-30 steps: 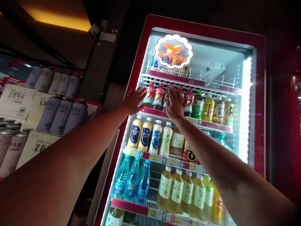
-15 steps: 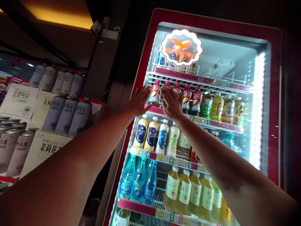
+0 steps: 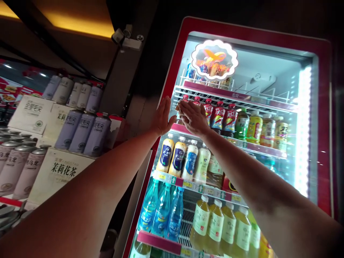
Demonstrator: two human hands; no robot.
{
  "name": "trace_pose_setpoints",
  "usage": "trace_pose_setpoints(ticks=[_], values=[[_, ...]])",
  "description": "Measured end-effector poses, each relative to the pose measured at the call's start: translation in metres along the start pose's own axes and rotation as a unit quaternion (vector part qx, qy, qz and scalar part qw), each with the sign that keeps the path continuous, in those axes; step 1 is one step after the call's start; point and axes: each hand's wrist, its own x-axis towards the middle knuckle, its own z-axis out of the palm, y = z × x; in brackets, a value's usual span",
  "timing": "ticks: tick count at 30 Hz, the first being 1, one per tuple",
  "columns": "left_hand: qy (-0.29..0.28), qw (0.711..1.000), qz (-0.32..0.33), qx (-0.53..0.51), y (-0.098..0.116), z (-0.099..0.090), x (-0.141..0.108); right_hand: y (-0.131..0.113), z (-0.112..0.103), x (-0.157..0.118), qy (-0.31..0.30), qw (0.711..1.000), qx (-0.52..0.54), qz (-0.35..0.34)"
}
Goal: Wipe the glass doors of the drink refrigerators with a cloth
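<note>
My left hand [image 3: 162, 117] lies flat against the left edge of a glass-fronted drinks fridge [image 3: 176, 61], fingers stretched up over its red frame. Just right of it, my right hand [image 3: 194, 118] presses on the glass with bent fingers. A crumpled brownish cloth [image 3: 177, 106] shows at its fingertips, mostly covered by the hand. Behind the glass, red-labelled bottles [image 3: 218, 116] stand in a row, partly hidden by the right hand. Yellow-and-blue bottles [image 3: 178, 157] fill the shelf below the hands.
Left of the fridge, lilac canisters [image 3: 82, 132] stand on pale printed boxes [image 3: 32, 111], with pinkish canisters [image 3: 29, 170] lower down. A lit, scalloped sign [image 3: 214, 60] is on the upper glass. Blue bottles [image 3: 161, 211] stand on a lower fridge shelf.
My right hand has slid left across the glass with the cloth, uncovering a red-labelled bottle. My left hand has shifted slightly left onto the frame. The view has tilted a little up and left.
</note>
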Motion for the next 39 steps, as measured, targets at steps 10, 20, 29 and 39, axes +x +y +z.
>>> trace_pose_setpoints(ticks=[10, 20, 29, 39], values=[[0.016, 0.997, -0.075, 0.029, 0.004, -0.005, 0.003, -0.040, -0.002, 0.026, -0.057, 0.998, 0.017, 0.013], [-0.093, 0.964, -0.226, 0.108, 0.007, -0.021, -0.024, -0.042, -0.006, 0.064, -0.072, 0.995, 0.026, 0.063], [-0.170, 0.947, -0.216, 0.167, 0.012, -0.034, -0.024, -0.045, -0.010, 0.056, -0.084, 0.995, 0.060, -0.009], [-0.114, 0.961, -0.221, 0.125, 0.007, -0.027, -0.037, -0.063, 0.001, 0.048, -0.093, 0.991, 0.059, -0.076]])
